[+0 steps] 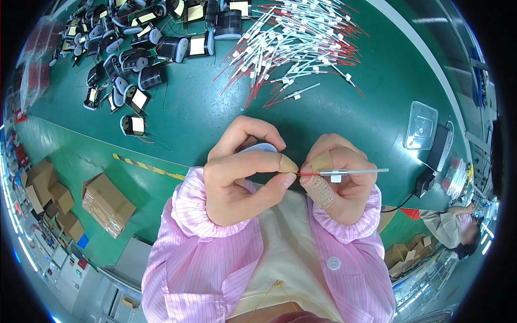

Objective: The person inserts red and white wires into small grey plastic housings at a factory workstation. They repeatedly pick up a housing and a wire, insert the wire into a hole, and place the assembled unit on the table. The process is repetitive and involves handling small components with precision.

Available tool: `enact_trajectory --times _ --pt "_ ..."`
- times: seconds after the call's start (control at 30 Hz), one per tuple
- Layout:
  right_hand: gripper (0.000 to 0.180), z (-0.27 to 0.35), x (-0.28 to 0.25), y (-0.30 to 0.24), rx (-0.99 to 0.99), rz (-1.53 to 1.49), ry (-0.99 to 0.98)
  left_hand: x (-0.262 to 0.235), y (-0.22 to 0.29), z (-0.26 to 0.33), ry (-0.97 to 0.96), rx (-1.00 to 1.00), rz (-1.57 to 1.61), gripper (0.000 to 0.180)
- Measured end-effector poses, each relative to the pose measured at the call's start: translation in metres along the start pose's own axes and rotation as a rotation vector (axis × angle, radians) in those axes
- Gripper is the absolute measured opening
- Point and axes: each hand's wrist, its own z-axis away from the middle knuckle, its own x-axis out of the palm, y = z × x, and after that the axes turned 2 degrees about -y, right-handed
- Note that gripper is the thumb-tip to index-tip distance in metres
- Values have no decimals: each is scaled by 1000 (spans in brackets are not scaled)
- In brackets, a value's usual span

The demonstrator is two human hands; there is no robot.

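Observation:
My left hand (pixel 237 172) is closed around a black part with a rounded grey-blue end (pixel 262 147), mostly hidden by the fingers. Its thumb and covered index fingertip pinch together at the end of some thin red wire. Close by on the right, my right hand (pixel 342 175) is closed, pinching a wire lead (pixel 369 171). That lead has red wire, a silver tube, a small white tag and a pale sleeve pointing right. Tan covers wrap fingers of both hands, and a gauze-like wrap covers my right thumb. The exact join between the fingertips is too small to tell.
On the green table (pixel 194 118), several black parts with grey ends (pixel 151 77) lie at the far left. A heap of red-and-white wire leads (pixel 301 46) is at the back middle. A clear plastic box (pixel 421 125) and a black device (pixel 437 153) stand on the right.

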Motion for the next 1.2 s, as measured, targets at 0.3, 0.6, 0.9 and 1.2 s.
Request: enact_trajectory --times 0.3,0.6,0.9,1.2 --pt "16 -1 2 3 -49 -52 -7 5 1 -1 26 99 -53 20" --pt "12 -3 -6 8 -148 42 16 0 -3 -3 -70 139 1 21" --pt "10 -2 8 1 -108 -159 198 8 -12 -5 64 300 -110 54" --pt "16 -3 17 -11 -237 154 192 14 -15 -3 111 334 -76 49"
